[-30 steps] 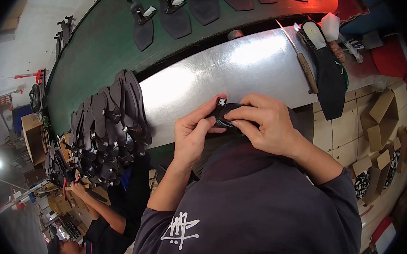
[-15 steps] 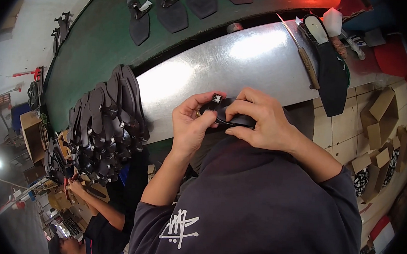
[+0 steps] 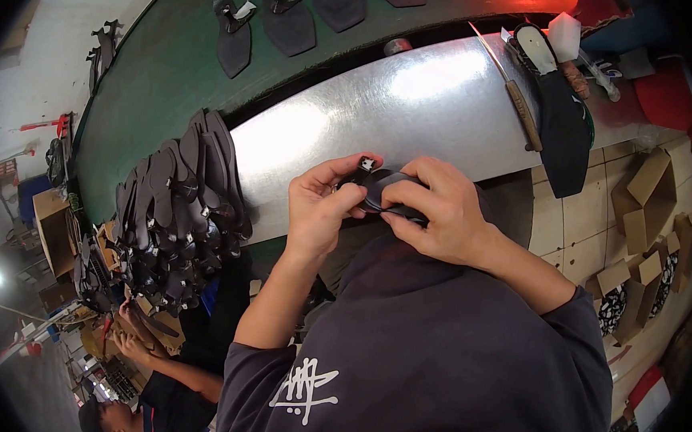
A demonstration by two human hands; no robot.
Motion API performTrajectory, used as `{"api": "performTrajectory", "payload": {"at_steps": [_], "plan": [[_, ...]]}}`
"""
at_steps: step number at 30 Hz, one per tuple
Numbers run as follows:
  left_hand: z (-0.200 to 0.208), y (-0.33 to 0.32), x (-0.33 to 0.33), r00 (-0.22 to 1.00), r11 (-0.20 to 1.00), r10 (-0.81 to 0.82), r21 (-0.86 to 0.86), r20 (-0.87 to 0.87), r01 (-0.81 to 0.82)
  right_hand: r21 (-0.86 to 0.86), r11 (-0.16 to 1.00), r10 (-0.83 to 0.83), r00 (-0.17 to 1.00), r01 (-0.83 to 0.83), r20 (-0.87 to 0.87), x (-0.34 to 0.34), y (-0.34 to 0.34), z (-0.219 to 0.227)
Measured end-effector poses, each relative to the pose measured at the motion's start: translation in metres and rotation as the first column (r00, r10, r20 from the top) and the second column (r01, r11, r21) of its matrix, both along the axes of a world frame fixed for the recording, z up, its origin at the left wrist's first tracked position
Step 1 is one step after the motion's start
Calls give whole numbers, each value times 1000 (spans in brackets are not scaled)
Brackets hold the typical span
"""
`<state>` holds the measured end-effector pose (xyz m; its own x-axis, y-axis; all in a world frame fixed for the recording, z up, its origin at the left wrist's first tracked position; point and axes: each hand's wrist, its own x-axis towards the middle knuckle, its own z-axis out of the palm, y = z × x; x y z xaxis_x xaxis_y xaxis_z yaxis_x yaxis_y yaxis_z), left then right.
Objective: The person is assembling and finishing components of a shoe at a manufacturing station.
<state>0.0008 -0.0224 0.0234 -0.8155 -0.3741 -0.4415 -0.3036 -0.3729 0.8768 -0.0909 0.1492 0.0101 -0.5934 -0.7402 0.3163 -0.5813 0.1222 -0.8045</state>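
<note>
Your left hand point(image 3: 314, 214) and right hand point(image 3: 443, 211), both nearly closed, pinch the black, curved, leather-like shoe piece point(image 3: 377, 191); it lies between them (neither hand is nearer), its long axis going roughly left to right.

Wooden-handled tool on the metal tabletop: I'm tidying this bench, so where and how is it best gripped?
Probably by its wooden handle, from the near left: that thicker end lies by the near edge of the metal tabletop, the thin shaft points away, and a black sole-shaped piece lies close on the right.
</note>
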Motion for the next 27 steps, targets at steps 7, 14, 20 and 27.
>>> {"api": "performTrajectory", "payload": {"at_steps": [7,14,20,27], "plan": [[6,-3,-3,986,941,-35,338,162,-22,-152,988,-55,977,23,-207,2,0,-6],[14,-3,-7,999,918,42,395,-6,-36,-136,987,85,996,-88,-29,-10,8,7],[7,-15,3,972,937,-228,284,51,205,-58,998,8,993,-2,115,-11,12,9],[13,-8,1,975,945,-215,264,62,192,-72,997,12,997,-6,76,-9,11,7]]}}
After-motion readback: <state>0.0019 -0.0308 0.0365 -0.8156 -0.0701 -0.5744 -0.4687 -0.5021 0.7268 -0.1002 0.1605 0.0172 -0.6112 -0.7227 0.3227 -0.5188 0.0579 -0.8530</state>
